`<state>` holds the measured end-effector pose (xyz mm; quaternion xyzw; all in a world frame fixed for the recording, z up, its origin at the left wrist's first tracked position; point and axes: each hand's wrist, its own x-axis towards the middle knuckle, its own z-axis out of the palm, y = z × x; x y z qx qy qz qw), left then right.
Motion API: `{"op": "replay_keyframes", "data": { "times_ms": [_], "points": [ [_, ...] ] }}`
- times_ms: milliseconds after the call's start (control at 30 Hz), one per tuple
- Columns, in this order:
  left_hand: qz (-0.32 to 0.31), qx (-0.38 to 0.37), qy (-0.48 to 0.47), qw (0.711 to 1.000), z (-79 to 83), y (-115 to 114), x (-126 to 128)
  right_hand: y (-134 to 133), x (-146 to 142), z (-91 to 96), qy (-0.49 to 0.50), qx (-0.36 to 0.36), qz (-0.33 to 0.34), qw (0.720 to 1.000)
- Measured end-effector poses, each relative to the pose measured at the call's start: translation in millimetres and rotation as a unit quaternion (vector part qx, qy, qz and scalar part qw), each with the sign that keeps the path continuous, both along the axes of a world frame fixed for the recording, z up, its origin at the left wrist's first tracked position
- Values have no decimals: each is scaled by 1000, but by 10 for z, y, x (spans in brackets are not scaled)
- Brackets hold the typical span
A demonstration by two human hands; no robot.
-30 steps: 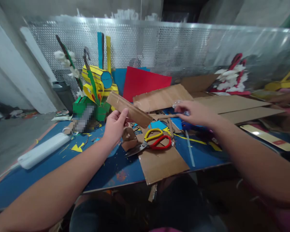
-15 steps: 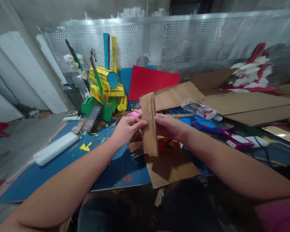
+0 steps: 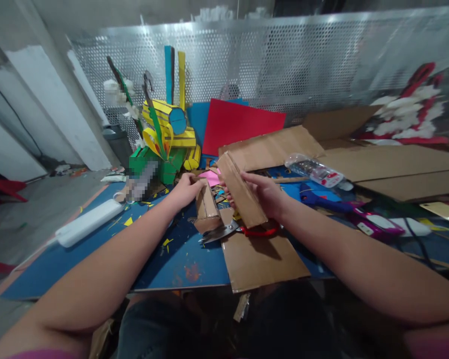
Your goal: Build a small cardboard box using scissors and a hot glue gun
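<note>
My right hand (image 3: 268,195) grips a long folded strip of brown cardboard (image 3: 243,190), tilted with its lower end toward me. On the other side, my left hand (image 3: 188,191) pinches the upper end of a shorter folded cardboard piece (image 3: 208,203), close to the table. Between and just below the hands lie scissors with red handles (image 3: 262,231), their blades pointing left. The handles rest over a flat cardboard sheet (image 3: 267,267), which reaches the table's near edge.
A white power strip (image 3: 90,224) lies on the left of the blue table (image 3: 172,271). Green and yellow cardboard models (image 3: 172,139) stand behind it. To the right are a plastic-wrapped pack (image 3: 318,172), a purple-and-white tool (image 3: 377,222), a phone (image 3: 447,212) and large cardboard sheets (image 3: 396,162).
My left hand has let go of the long cardboard strip, moved left and taken hold of the shorter piece. The strip, now in my right hand alone, has tilted. The view has shifted slightly.
</note>
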<state>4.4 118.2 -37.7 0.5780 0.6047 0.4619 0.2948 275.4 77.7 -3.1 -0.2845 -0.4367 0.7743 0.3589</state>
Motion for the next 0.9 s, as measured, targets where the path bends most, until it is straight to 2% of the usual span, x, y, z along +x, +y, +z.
{"op": "replay_keyframes", "data": {
  "times_ms": [133, 267, 333, 433, 500, 567, 700, 833, 900],
  "points": [
    [-44, -84, -114, 989, 87, -158, 65, -4, -62, -63, -10, -24, 39, 999],
    [-111, -142, -156, 971, 184, -253, 82, 22, -42, -84, -21, -41, 56, 997],
    [-118, -123, -175, 970, 173, -266, 106, 32, -38, -91, -18, -29, 52, 998],
    [-86, -48, -228, 969, 139, -286, 169, 34, -45, -89, -8, -7, 26, 1000],
    [-73, -26, -272, 959, 144, -320, 219, 25, -46, -74, -4, -2, 9, 1000],
    [-91, -43, -313, 944, 174, -375, 268, 6, -40, -51, -4, 9, 5, 1000],
    [-208, -161, -360, 895, 231, -510, 349, -45, -32, -30, -6, 58, 13, 998],
    [-244, -154, -424, 858, 269, -581, 366, -70, -29, -35, -12, 79, 19, 997],
    [-270, -175, -443, 837, 300, -586, 345, -67, -14, -23, -17, 78, 16, 997]
  ]
}}
